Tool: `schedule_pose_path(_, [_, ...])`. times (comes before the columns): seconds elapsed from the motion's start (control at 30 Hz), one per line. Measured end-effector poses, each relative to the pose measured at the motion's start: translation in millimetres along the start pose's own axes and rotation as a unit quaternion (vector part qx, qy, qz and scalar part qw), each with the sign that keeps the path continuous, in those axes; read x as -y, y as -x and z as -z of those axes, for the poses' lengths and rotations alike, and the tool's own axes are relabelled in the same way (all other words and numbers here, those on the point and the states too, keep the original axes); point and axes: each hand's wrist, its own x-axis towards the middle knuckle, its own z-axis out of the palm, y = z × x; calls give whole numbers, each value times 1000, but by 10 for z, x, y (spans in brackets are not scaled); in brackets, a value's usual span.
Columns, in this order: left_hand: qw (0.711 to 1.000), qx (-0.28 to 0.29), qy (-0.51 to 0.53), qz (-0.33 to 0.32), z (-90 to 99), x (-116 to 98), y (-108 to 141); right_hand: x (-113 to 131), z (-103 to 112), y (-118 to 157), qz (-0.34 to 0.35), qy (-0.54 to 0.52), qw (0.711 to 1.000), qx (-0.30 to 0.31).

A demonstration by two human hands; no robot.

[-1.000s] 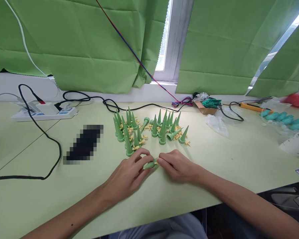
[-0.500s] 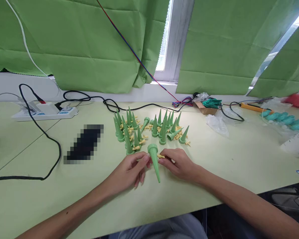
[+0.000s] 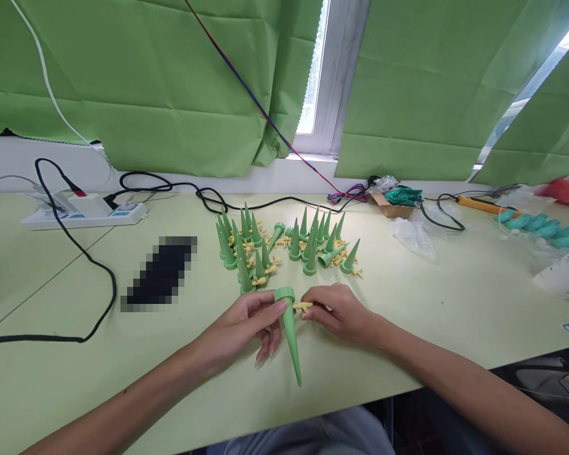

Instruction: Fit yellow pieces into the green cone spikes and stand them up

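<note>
My left hand [image 3: 246, 319] pinches a green plastic plant watering spike [image 3: 291, 341] near its wide capped end, with the point slanting down toward the table's front edge. A small yellow valve [image 3: 303, 306] sticks out from the right side of that spike. Closed around the valve's outer end are the thumb and forefinger of my right hand [image 3: 344, 313]. Beyond my hands, several green spikes [image 3: 310, 253] stand or lie in two clusters, many with yellow valves on them. Loose yellow valves [image 3: 339, 256] lie among the right cluster.
A blurred-out black object [image 3: 164, 272] lies left on the pale table [image 3: 408, 341]. Behind it are a white power strip [image 3: 88, 215] and black cables. To the right stand a small cardboard box [image 3: 392, 205], plastic bags and turquoise items [image 3: 540, 226].
My left hand has turned and lowered the spike, so its tip is nearer me and its cap has shifted slightly left. More of the yellow valve shows. My right hand has barely moved.
</note>
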Motion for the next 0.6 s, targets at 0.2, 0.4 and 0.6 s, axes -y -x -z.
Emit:
schedule_pose_path(0.2, [1000,-10,1,-26,-2,3,14,-8,6,6,-8,12,999,32])
schedule_pose_path(0.4, [999,-28,6,-46,-8,1,11,-13,4,22,-19,23,998,55])
schedule_pose_path(0.6, [999,-17,-7,-50,-18,-3,32,-20,-4,21,-14,25,998,64])
